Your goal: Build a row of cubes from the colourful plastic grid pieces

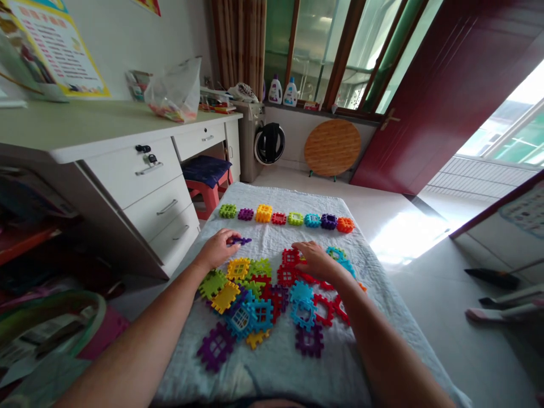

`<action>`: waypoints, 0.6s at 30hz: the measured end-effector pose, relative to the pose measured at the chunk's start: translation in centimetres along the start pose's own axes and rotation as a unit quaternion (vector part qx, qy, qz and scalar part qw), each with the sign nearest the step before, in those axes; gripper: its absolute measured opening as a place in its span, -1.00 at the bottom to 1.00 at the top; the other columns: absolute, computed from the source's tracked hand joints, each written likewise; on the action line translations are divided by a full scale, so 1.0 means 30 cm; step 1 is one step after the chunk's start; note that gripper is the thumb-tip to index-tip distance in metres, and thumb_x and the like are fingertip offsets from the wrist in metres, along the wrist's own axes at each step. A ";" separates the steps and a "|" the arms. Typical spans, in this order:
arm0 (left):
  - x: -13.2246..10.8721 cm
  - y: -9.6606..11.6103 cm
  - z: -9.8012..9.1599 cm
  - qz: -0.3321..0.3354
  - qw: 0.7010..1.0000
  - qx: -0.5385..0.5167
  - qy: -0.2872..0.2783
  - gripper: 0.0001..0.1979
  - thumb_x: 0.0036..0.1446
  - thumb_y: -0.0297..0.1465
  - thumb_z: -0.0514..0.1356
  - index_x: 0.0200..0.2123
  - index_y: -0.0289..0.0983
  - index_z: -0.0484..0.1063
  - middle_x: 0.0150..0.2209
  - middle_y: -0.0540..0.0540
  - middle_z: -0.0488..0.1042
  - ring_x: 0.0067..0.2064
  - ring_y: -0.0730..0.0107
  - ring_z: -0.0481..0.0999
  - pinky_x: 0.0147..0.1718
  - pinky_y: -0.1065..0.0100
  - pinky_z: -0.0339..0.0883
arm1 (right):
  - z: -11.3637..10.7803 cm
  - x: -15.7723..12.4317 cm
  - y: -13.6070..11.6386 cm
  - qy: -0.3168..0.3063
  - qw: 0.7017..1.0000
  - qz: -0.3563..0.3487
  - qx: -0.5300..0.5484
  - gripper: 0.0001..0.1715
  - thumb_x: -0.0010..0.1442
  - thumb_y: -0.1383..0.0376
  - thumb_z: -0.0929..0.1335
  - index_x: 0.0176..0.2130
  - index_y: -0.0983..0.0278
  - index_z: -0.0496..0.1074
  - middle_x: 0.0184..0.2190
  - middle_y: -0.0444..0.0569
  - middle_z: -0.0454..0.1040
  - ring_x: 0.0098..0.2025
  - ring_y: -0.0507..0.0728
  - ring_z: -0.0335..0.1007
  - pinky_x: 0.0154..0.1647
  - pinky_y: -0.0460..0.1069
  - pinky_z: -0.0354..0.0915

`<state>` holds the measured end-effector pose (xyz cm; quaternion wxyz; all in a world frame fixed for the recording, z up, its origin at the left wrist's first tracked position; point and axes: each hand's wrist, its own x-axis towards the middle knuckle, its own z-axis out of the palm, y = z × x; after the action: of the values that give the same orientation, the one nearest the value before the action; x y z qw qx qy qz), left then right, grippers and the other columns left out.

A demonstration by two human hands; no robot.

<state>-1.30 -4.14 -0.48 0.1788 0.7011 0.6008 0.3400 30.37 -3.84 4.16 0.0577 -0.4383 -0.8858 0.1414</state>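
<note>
Purple tile nearest. Thin purple pc pinched by L hand, edge-hold advised; red tiles part-hidden by R hand, pinch unclear.

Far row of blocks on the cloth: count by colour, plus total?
Green blocks: 2
Purple or indigo blocks: 2
Yellow block: 1
Red block: 1
Light blue block: 1
Orange block: 1
Total: 8
</note>
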 end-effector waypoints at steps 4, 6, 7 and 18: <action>-0.001 0.010 -0.003 0.001 1.000 0.003 0.007 -0.71 -0.07 -0.28 0.17 -0.25 -0.25 0.48 -0.23 -0.10 0.45 -0.27 0.29 0.47 -0.16 0.25 0.40 | 0.034 0.014 0.008 0.041 0.999 0.016 0.008 -0.42 0.01 0.32 0.41 0.05 0.31 0.33 -0.10 0.11 0.42 -0.06 0.23 0.29 -0.06 0.07 0.16; -0.002 0.010 -0.003 0.002 1.000 0.005 0.007 -0.71 -0.06 -0.27 0.17 -0.25 -0.26 0.48 -0.23 -0.10 0.45 -0.27 0.29 0.47 -0.16 0.25 0.40 | 0.033 0.020 0.013 0.071 0.997 0.012 0.025 -0.51 0.01 0.35 0.41 -0.02 0.30 0.37 -0.16 0.07 0.41 -0.11 0.19 0.28 -0.09 0.04 0.16; -0.002 0.008 -0.002 0.002 1.000 0.006 0.006 -0.71 -0.06 -0.27 0.17 -0.25 -0.26 0.48 -0.22 -0.10 0.45 -0.27 0.30 0.47 -0.16 0.25 0.40 | 0.030 0.021 0.015 0.087 0.995 0.008 0.039 -0.60 0.01 0.38 0.39 -0.09 0.30 0.40 -0.20 0.05 0.40 -0.14 0.17 0.28 -0.12 0.02 0.16; 0.001 -0.019 0.009 -0.006 1.000 0.001 0.006 -0.69 -0.07 -0.24 0.19 -0.23 -0.23 0.49 -0.21 -0.09 0.48 -0.28 0.30 0.49 -0.19 0.28 0.41 | 0.053 0.029 -0.005 0.179 0.983 -0.017 0.049 -0.92 0.07 0.44 0.33 -0.39 0.27 0.34 -0.39 -0.10 0.33 -0.34 0.04 0.22 -0.31 -0.09 0.11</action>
<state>-1.51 -3.94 -1.03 0.1767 0.6953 0.6064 0.3429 29.36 -3.55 2.68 0.2391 -0.4379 -0.8604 0.1033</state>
